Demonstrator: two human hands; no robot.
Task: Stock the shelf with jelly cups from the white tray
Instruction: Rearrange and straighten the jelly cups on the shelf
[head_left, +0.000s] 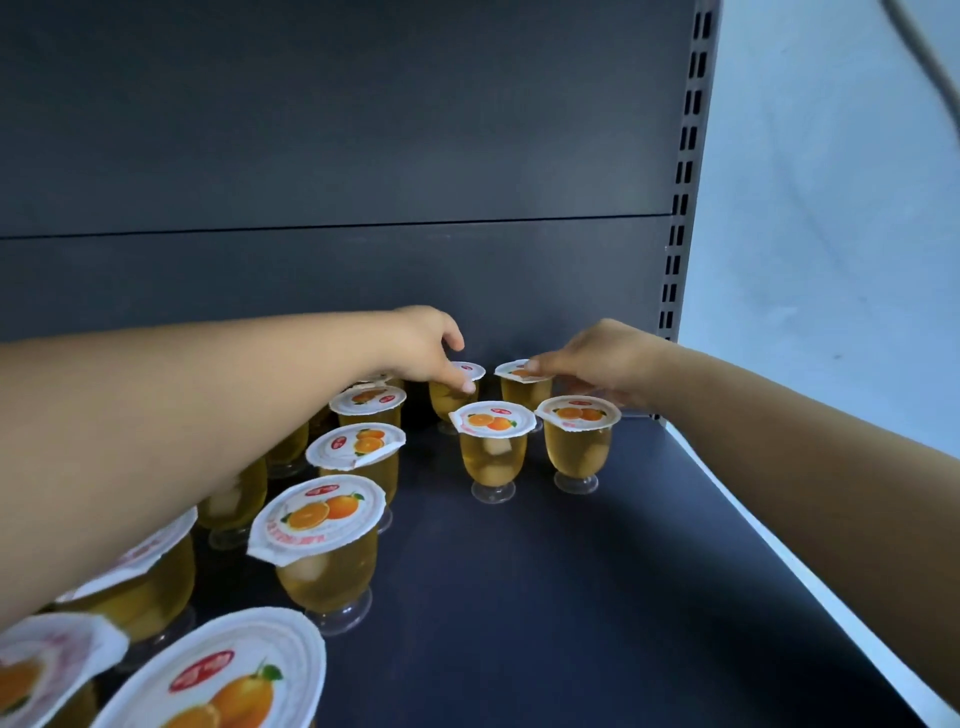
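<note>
Near left corner of shelf (519, 623): orange jelly cups (322, 540) standing upright in files running toward the back panel (363, 280), presumably filled back to front. Right half: one front pair (493, 447), bare deck nearer. At rear edge: left hand (431, 348) pinching rim of left rear cup (457, 387), right hand (592, 364) curled over lid of right rear cup (522, 384), apparently seating both against panel. White tray out of view.

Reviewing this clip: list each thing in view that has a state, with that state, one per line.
left hand: grips the rim of the back-left cup
right hand: grips the rim of the back-right cup
back-left cup: sealed, upright on the shelf
back-right cup: sealed, upright
front pair of cups: sealed, upright, untouched
left rows of cups: sealed, upright
</note>
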